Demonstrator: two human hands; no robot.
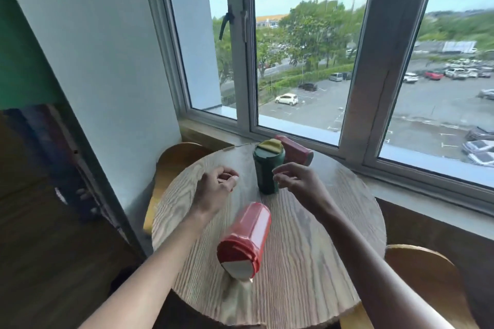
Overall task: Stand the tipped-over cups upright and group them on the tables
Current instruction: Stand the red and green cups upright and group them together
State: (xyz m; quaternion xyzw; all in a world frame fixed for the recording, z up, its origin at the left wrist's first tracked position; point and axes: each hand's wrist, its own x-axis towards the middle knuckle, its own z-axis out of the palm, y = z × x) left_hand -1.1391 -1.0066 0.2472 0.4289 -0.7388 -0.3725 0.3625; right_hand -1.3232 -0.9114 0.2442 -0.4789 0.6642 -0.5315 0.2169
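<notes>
A dark green cup (266,168) with a yellow-green lid flap stands upright near the far side of the round wooden table (307,262). Behind it a dark red cup (296,151) lies on its side by the window sill. A bright red cup (247,238) with a red and white lid stands nearer to me, leaning in the wide-angle view. My left hand (216,189) hovers left of the green cup, fingers loosely curled, holding nothing. My right hand (299,181) is just right of the green cup, fingers apart, close to its side but not gripping it.
A window (307,61) with a sill runs behind the table. Two wooden chairs stand at the table, one at the far left (173,165), one at the near right (425,283). A white wall (93,61) is on the left.
</notes>
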